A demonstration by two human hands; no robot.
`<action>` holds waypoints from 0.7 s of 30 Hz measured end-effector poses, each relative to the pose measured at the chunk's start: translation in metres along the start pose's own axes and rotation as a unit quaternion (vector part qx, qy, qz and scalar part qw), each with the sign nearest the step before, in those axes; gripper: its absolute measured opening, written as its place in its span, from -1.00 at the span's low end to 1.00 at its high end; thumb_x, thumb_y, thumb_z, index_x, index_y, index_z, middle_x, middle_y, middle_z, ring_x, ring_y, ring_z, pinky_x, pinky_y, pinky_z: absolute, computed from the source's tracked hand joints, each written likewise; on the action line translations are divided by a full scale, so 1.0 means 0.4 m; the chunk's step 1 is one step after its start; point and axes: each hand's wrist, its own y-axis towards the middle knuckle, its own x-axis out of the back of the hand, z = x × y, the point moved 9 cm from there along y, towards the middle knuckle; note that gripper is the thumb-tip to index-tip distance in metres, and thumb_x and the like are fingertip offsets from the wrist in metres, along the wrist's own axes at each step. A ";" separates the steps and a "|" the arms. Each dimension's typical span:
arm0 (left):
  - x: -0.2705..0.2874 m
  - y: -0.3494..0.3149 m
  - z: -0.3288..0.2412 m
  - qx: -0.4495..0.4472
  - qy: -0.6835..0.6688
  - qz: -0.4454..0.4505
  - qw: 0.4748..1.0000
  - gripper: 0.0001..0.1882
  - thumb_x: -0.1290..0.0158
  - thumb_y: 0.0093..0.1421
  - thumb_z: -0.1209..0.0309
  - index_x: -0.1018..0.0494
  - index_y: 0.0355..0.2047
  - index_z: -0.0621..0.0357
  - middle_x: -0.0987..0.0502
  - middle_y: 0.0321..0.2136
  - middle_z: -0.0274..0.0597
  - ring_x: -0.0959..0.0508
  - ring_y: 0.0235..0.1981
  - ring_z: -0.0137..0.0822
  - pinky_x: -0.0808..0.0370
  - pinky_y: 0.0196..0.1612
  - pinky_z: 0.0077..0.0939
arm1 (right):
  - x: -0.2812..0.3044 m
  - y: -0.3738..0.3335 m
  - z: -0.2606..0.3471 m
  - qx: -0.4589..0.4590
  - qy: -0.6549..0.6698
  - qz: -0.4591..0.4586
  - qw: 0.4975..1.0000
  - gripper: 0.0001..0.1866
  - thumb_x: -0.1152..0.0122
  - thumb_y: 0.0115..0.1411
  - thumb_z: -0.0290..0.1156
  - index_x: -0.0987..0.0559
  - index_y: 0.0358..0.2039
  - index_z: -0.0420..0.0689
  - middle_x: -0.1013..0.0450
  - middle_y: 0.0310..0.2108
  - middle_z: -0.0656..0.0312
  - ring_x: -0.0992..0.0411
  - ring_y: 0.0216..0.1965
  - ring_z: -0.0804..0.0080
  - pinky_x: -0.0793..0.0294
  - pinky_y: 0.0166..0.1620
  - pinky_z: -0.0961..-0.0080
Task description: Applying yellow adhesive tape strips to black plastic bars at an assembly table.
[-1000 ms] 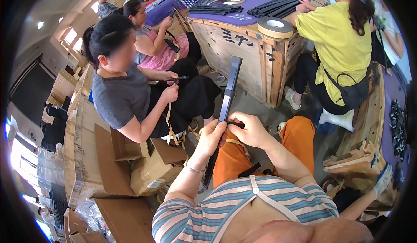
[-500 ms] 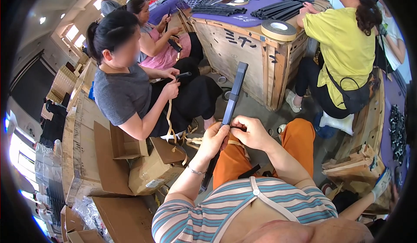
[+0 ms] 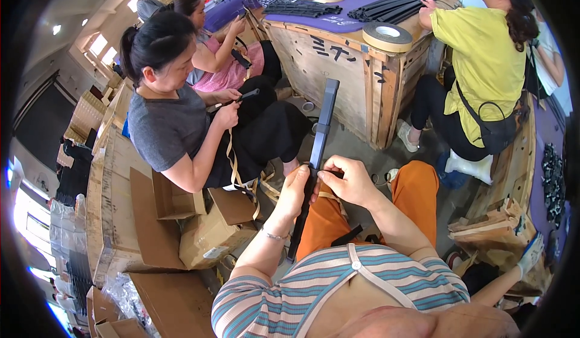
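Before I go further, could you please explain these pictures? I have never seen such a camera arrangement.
No robot works here: a person uses two bare hands. The pictures come from the left one of two wide cameras worn on the head, looking down; its lens bends straight edges. The left grip holds a long dark bar; the right grip pinches a small dark piece beside it. Ahead, a wooden crate has a purple cover, where bundles of black strips lie; a large roll rests at the crate's corner.
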 end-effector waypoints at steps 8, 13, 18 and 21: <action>-0.009 -0.002 -0.013 -0.015 -0.011 0.006 1.000 -0.71 0.28 0.28 0.26 -0.29 -0.46 0.19 -0.35 -0.66 -0.26 -0.31 -0.71 -0.47 -0.25 -0.65 -0.64 | 0.001 0.007 -0.001 -0.013 0.016 -0.041 0.999 -0.87 -0.17 0.05 -0.49 -0.44 -0.54 -0.26 -0.38 -0.67 0.27 -0.28 -0.60 0.68 -0.29 -0.51 0.66; -0.018 -0.004 -0.010 -0.019 -0.026 0.007 0.999 -0.75 0.23 0.29 0.30 -0.27 -0.47 0.16 -0.33 -0.67 -0.33 -0.29 -0.73 -0.54 -0.23 -0.67 -0.70 | 0.007 -0.001 0.000 -0.009 0.025 -0.053 0.998 -0.83 -0.17 0.03 -0.42 -0.44 -0.55 -0.24 -0.44 -0.64 0.13 -0.43 -0.62 0.46 -0.35 -0.52 0.57; -0.011 -0.003 0.006 -0.018 -0.030 0.002 0.999 -0.76 0.24 0.29 0.31 -0.27 -0.46 0.16 -0.33 -0.67 -0.32 -0.29 -0.73 -0.53 -0.24 -0.67 -0.69 | 0.006 -0.004 -0.012 -0.002 0.000 -0.064 0.998 -0.83 -0.18 0.01 -0.41 -0.44 -0.55 -0.24 -0.42 -0.65 0.13 -0.37 -0.67 0.44 -0.30 -0.56 0.55; -0.014 -0.003 0.007 -0.003 -0.033 -0.007 0.999 -0.76 0.24 0.29 0.31 -0.27 -0.46 0.17 -0.33 -0.67 -0.30 -0.29 -0.73 -0.51 -0.24 -0.67 -0.68 | 0.008 -0.002 -0.021 -0.019 0.005 -0.059 0.998 -0.83 -0.18 0.02 -0.41 -0.45 -0.55 -0.24 -0.43 -0.64 0.12 -0.39 -0.67 0.42 -0.31 -0.56 0.54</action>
